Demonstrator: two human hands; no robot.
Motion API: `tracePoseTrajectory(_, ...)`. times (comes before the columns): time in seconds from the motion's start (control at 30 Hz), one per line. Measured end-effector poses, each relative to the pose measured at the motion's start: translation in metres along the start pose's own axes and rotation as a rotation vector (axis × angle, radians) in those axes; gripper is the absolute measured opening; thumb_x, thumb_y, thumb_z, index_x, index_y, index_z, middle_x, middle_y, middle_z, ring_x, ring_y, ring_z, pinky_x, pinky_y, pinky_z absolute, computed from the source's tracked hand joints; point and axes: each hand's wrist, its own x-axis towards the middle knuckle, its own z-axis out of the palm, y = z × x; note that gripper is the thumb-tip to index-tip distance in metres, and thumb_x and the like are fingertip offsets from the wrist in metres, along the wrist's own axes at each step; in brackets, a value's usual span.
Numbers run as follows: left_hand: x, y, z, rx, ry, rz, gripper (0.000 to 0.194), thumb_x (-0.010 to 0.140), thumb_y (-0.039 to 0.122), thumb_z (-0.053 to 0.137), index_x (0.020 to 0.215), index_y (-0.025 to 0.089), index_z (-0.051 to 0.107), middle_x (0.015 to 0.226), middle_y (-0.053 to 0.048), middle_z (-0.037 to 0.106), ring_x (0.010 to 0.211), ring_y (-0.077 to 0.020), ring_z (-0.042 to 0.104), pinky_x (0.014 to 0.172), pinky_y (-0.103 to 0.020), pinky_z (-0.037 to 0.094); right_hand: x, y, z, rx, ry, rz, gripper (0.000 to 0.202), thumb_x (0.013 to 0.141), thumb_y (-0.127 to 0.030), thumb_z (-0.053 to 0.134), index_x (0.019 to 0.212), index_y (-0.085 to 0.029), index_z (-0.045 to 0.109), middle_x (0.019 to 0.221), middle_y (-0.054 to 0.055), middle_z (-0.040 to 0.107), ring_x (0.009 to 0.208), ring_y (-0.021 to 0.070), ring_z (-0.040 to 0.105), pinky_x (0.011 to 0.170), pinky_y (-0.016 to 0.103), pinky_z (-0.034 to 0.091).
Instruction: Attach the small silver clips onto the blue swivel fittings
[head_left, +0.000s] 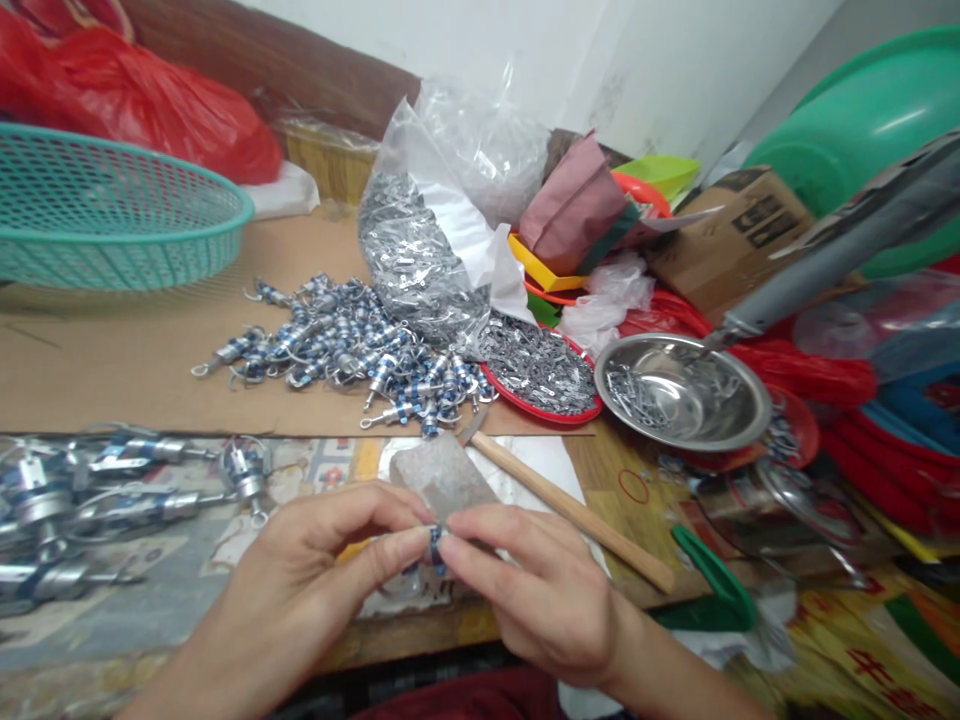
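Note:
Between both sets of fingertips is a small blue and silver metal fitting (436, 550), mostly covered by the fingers. My left hand (341, 550) pinches it from the left, thumb and forefinger together. From the right, my right hand (536, 575) grips it the same way. Just beyond the fingers lies a grey metal block (442, 470). A hammer (570, 505) with a wooden handle rests to the right of the block, its head near the cardboard edge. A heap of similar blue and silver fittings (337, 335) with rings lies on the cardboard (127, 370).
More fittings (135, 500) lie at left. A clear bag of metal clips (420, 255) leans beside a red plate (551, 412) of clips. A steel bowl (686, 425) holds some pins. A teal basket (120, 235) stands far left; a green handle-like piece (716, 580) sits at right.

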Motion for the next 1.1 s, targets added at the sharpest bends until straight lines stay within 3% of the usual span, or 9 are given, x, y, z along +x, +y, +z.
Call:
tracePoseTrajectory(0.23, 0.003, -0.001, -0.001, -0.098, 0.004, -0.007, 0.016, 0.076, 0.028, 0.061, 0.065, 0.029, 0.073, 0.072, 0.003, 0.075, 0.069, -0.0150, 0.069, 0.065, -0.018, 0.051, -0.001, -0.003, 0.001, 0.012, 0.017, 0.077, 0.025, 0.085, -0.007, 0.046, 0.099, -0.014, 0.065, 0.086, 0.011, 0.071, 0.075, 0.0161, 0.067, 0.063, 0.024, 0.057)
tracePoseTrajectory(0.37, -0.003, -0.008, 0.009, -0.194, 0.118, -0.168, 0.009, 0.071, 0.031, 0.069, 0.077, 0.030, 0.075, 0.078, 0.003, 0.078, 0.073, -0.0177, 0.071, 0.068, -0.021, 0.054, -0.001, -0.004, 0.007, 0.120, 0.082, 0.201, 0.020, 0.081, -0.006, 0.055, 0.095, -0.012, 0.067, 0.086, 0.012, 0.069, 0.073, 0.0160, 0.066, 0.062, 0.023, 0.057)
tracePoseTrajectory(0.47, -0.008, -0.011, 0.021, -0.407, 0.238, -0.298, 0.039, 0.062, 0.030, 0.076, 0.100, 0.032, 0.067, 0.093, 0.004, 0.077, 0.088, -0.0192, 0.069, 0.073, -0.022, 0.056, 0.002, -0.007, 0.009, 0.235, 0.135, 0.322, 0.016, 0.079, -0.009, 0.060, 0.091, -0.013, 0.070, 0.080, 0.010, 0.068, 0.068, 0.0156, 0.066, 0.059, 0.023, 0.056)
tracePoseTrajectory(0.53, -0.009, -0.013, 0.026, -0.487, 0.266, -0.319, 0.054, 0.063, 0.028, 0.075, 0.114, 0.032, 0.057, 0.098, 0.003, 0.074, 0.096, -0.0191, 0.067, 0.079, -0.023, 0.055, 0.005, -0.003, 0.007, 0.297, 0.077, 0.382, 0.012, 0.080, -0.014, 0.062, 0.085, -0.015, 0.072, 0.077, 0.008, 0.069, 0.067, 0.0149, 0.066, 0.058, 0.023, 0.055)
tracePoseTrajectory(0.6, -0.007, -0.016, 0.026, -0.499, 0.201, -0.304, 0.055, 0.072, 0.029, 0.069, 0.122, 0.029, 0.047, 0.097, 0.000, 0.072, 0.095, -0.0188, 0.067, 0.080, -0.025, 0.055, 0.008, 0.013, 0.000, 0.233, -0.010, 0.448, 0.010, 0.079, -0.019, 0.064, 0.080, -0.018, 0.073, 0.078, 0.005, 0.070, 0.069, 0.0144, 0.066, 0.062, 0.023, 0.055)
tracePoseTrajectory(0.73, 0.000, -0.021, 0.019, -0.467, 0.021, -0.273, 0.054, 0.080, 0.030, 0.059, 0.127, 0.027, 0.032, 0.097, -0.003, 0.067, 0.089, -0.0178, 0.066, 0.074, -0.025, 0.056, 0.009, 0.083, -0.020, -0.363, -0.122, 0.722, 0.020, 0.084, -0.014, 0.054, 0.088, -0.022, 0.072, 0.094, 0.005, 0.071, 0.086, 0.0170, 0.066, 0.079, 0.031, 0.052)
tracePoseTrajectory(0.87, 0.001, -0.017, 0.017, -0.451, 0.008, -0.253, 0.060, 0.074, 0.030, 0.064, 0.124, 0.023, 0.032, 0.084, -0.002, 0.065, 0.081, -0.0164, 0.065, 0.069, -0.022, 0.054, 0.006, 0.147, -0.028, -0.515, -0.296, 0.866, 0.010, 0.081, -0.013, 0.061, 0.083, -0.018, 0.069, 0.091, 0.008, 0.070, 0.089, 0.0207, 0.065, 0.084, 0.036, 0.049)
tracePoseTrajectory(1.0, 0.000, -0.016, 0.018, -0.473, -0.008, -0.286, 0.058, 0.074, 0.028, 0.063, 0.123, 0.022, 0.031, 0.079, 0.000, 0.061, 0.075, -0.0154, 0.062, 0.065, -0.023, 0.052, 0.007, 0.162, -0.018, -0.570, -0.425, 0.928, 0.022, 0.089, -0.030, 0.055, 0.105, -0.016, 0.059, 0.109, 0.007, 0.061, 0.094, 0.0181, 0.060, 0.082, 0.039, 0.050)
tracePoseTrajectory(1.1, 0.002, -0.022, 0.016, -0.523, -0.028, -0.325, 0.059, 0.075, 0.026, 0.062, 0.124, 0.024, 0.029, 0.078, 0.002, 0.059, 0.071, -0.0150, 0.061, 0.062, -0.024, 0.052, 0.011, 0.163, -0.019, -0.554, -0.429, 0.922, 0.022, 0.088, -0.029, 0.056, 0.106, -0.016, 0.059, 0.111, 0.007, 0.060, 0.097, 0.0192, 0.059, 0.084, 0.040, 0.049)
